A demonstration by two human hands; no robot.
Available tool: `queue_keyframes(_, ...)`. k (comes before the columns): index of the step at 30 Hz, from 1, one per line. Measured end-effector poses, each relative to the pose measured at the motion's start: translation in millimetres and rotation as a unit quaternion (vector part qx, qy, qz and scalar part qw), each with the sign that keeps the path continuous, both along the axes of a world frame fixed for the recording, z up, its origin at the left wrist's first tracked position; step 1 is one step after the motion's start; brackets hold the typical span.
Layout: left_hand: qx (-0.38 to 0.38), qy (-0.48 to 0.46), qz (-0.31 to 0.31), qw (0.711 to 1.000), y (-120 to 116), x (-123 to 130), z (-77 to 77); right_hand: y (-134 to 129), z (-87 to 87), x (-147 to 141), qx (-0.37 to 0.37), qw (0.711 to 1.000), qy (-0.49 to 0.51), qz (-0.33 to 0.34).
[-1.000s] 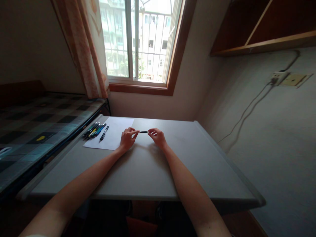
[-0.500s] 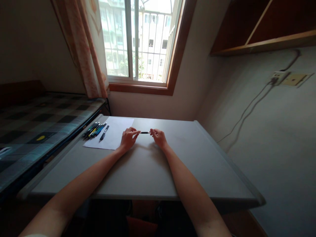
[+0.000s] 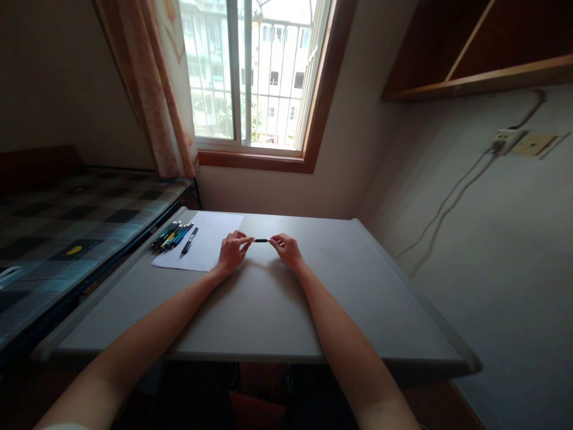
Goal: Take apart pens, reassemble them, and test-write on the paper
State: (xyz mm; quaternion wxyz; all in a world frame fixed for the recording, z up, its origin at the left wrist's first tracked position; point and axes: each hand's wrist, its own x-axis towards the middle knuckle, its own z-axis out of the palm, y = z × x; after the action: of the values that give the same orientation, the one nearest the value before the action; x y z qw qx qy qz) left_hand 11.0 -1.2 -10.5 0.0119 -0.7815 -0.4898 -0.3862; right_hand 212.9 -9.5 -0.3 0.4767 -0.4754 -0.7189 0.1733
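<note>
A pen [image 3: 261, 240] with a black grip lies level between my two hands, just above the table. My left hand [image 3: 233, 249] pinches its left end, thumb and fingers closed. At the other end, the fingertips of my right hand [image 3: 287, 249] are closed on the tip. Both ends of the pen are partly covered by fingers. Left of my left hand, a white sheet of paper [image 3: 206, 251] lies flat. On it rest a single dark pen [image 3: 190, 242] and a pile of several pens [image 3: 169, 237] in black, blue and yellow.
The grey table [image 3: 250, 316] has raised side edges. A bed with a checked cover [image 3: 89, 209] stands at the left. Behind the table are a window [image 3: 250, 77] and a curtain [image 3: 156, 89]. Cables [image 3: 456, 188] hang from a socket on the right wall.
My right hand's fingertips have shifted slightly left along the pen and closed more tightly round its tip. My left hand has stayed in place.
</note>
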Motion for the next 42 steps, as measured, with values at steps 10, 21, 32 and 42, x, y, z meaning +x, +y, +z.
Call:
queue_keyframes(10,-0.003,0.003,-0.007,1.0,-0.3,0.4,0.4,-1.7,0.4,0.0,-0.016,1.0,-0.004,-0.022)
queue_keyframes(21,-0.009,-0.001,-0.008,1.0,0.2,-0.8,0.5,-2.3,2.4,-0.3,0.006,1.0,-0.026,-0.001)
queue_keyframes(32,-0.001,0.008,-0.012,1.0,-0.3,-1.2,0.5,-1.9,1.0,1.8,-0.006,0.999,-0.053,-0.009)
queue_keyframes(42,0.007,-0.007,-0.014,1.0,0.3,-0.3,-0.7,-1.9,0.0,-3.3,-0.049,0.998,0.027,-0.013)
